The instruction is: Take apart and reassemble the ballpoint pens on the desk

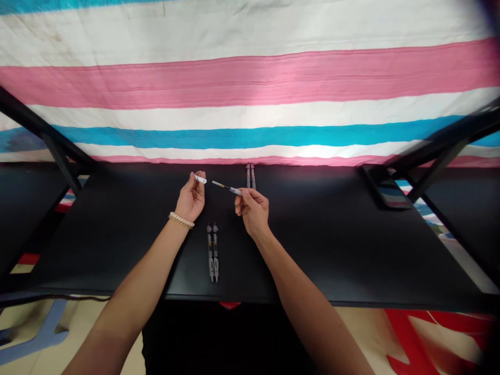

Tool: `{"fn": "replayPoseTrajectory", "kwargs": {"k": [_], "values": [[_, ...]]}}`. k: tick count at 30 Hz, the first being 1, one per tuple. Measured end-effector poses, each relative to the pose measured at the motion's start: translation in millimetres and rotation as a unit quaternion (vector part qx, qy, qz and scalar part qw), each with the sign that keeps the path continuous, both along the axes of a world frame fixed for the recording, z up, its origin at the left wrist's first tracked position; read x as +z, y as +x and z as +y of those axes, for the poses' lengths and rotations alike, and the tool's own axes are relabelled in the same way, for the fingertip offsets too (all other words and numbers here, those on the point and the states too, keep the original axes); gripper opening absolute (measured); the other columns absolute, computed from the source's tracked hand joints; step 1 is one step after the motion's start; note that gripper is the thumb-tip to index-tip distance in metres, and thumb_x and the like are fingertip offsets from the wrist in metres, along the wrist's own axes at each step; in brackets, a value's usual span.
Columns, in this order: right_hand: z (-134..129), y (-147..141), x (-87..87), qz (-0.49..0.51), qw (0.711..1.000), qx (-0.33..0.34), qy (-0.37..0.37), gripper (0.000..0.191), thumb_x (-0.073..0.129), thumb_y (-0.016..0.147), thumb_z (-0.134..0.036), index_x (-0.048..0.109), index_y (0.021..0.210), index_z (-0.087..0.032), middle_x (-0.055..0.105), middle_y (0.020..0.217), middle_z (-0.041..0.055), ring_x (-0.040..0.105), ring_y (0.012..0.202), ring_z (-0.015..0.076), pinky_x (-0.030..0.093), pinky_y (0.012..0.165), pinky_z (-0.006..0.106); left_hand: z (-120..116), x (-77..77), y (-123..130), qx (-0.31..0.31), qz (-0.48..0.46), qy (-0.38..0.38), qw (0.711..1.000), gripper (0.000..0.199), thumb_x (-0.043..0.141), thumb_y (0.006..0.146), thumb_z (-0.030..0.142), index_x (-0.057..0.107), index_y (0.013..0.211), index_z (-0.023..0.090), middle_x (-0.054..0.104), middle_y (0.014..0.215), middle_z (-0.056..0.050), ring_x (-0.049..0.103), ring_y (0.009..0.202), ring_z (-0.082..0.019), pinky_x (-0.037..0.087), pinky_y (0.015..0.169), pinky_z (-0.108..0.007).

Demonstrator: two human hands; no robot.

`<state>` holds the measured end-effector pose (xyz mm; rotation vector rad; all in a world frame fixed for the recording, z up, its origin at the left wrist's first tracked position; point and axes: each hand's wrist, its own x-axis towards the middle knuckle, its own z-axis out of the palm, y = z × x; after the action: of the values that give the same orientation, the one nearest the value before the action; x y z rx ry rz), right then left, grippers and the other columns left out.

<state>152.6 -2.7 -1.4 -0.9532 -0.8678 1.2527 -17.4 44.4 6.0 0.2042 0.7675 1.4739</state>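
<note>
Between finger and thumb, my left hand (192, 197) pinches a short white tube (200, 179) that looks like a pen cap or barrel piece. A bracelet circles that wrist. My right hand (253, 208) is closed on a pen (235, 191), whose thin refill (221, 185) sticks out toward the tube. A small gap separates the two parts. Two grey, clear-barrelled pens (213, 252) lie side by side on the black table, below and between my hands. Beyond my right hand rest two more pens (250, 174), their lower ends partly hidden by it.
The black table (320, 245) has dark metal struts (62, 161) rising at both sides. A dark flat object, perhaps a phone (390, 190), lies at the right. Behind hangs a striped cloth (250, 83). Red stool-like legs (414, 338) stand on the floor at the lower right.
</note>
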Motion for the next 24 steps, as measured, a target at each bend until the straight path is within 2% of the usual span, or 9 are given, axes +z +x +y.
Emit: {"fn": "replayPoseTrajectory", "kwargs": {"k": [6, 10, 13, 16, 18, 21, 24], "values": [[-0.4, -0.5, -1.3, -0.022, 1.0, 0.003, 0.004, 0.035, 0.064, 0.082, -0.055, 0.066, 0.084, -0.02, 0.059, 0.061, -0.0016, 0.048, 0.042, 0.0083, 0.037, 0.037, 0.022, -1.6, 0.2, 2.2, -0.007, 0.019, 0.015, 1.0, 0.012, 0.066, 0.09, 0.024, 0.069, 0.096, 0.015, 0.074, 0.09, -0.004, 0.071, 0.093, -0.009, 0.056, 0.08, -0.01], [0.0, -0.4, -1.5, -0.036, 0.999, 0.0, 0.013, 0.033, 0.063, 0.084, -0.054, 0.066, 0.085, -0.02, 0.059, 0.061, -0.0019, 0.049, 0.042, 0.0084, 0.039, 0.037, 0.022, -3.7, 0.8, 5.8, -0.013, 0.04, 0.021, 0.999, 0.012, 0.064, 0.091, 0.025, 0.069, 0.09, 0.015, 0.074, 0.091, -0.004, 0.071, 0.089, -0.008, 0.056, 0.078, -0.011], [-1.6, -1.6, -0.4, -0.068, 0.997, -0.032, 0.033, 0.032, 0.064, 0.084, -0.052, 0.067, 0.085, -0.02, 0.061, 0.06, -0.0017, 0.053, 0.043, 0.0093, 0.042, 0.038, 0.023, -5.5, 0.9, 9.3, 0.008, 0.068, 0.039, 0.997, 0.01, 0.063, 0.091, 0.023, 0.069, 0.088, 0.015, 0.074, 0.093, -0.004, 0.071, 0.087, -0.008, 0.055, 0.077, -0.012], [-5.7, -4.8, -2.5, -0.126, 0.987, -0.07, 0.07, 0.029, 0.065, 0.086, -0.048, 0.067, 0.092, -0.02, 0.067, 0.068, 0.0007, 0.063, 0.053, 0.0126, 0.052, 0.047, 0.025, -8.4, 0.1, 13.2, 0.035, 0.111, 0.076, 0.99, 0.006, 0.07, 0.086, 0.023, 0.068, 0.088, 0.017, 0.075, 0.093, -0.003, 0.072, 0.088, -0.011, 0.056, 0.079, -0.018], [-8.6, -7.1, -6.5, -0.176, 0.977, -0.072, 0.096, 0.026, 0.065, 0.087, -0.044, 0.066, 0.096, -0.02, 0.071, 0.076, 0.0028, 0.07, 0.064, 0.0158, 0.058, 0.058, 0.029, -11.0, -0.2, 15.6, 0.012, 0.143, 0.103, 0.984, 0.015, 0.075, 0.081, 0.027, 0.068, 0.09, 0.018, 0.075, 0.095, -0.003, 0.072, 0.089, -0.014, 0.056, 0.083, -0.023], [-11.1, -8.7, -12.4, -0.237, 0.961, -0.065, 0.125, 0.021, 0.063, 0.089, -0.042, 0.065, 0.094, -0.021, 0.073, 0.082, 0.0044, 0.073, 0.074, 0.0182, 0.061, 0.07, 0.033, -14.4, 0.1, 17.4, -0.05, 0.161, 0.126, 0.978, 0.024, 0.078, 0.077, 0.033, 0.067, 0.094, 0.02, 0.074, 0.097, -0.004, 0.072, 0.092, -0.017, 0.055, 0.089, -0.03], [-10.7, -8.8, -13.0, -0.229, 0.967, -0.041, 0.105, 0.025, 0.06, 0.09, -0.045, 0.062, 0.094, -0.021, 0.072, 0.078, 0.0036, 0.072, 0.066, 0.0165, 0.059, 0.063, 0.029, -15.3, 1.0, 16.8, -0.06, 0.154, 0.127, 0.978, 0.024, 0.078, 0.077, 0.033, 0.066, 0.093, 0.02, 0.073, 0.095, -0.003, 0.072, 0.092, -0.017, 0.054, 0.092, -0.032]]}}
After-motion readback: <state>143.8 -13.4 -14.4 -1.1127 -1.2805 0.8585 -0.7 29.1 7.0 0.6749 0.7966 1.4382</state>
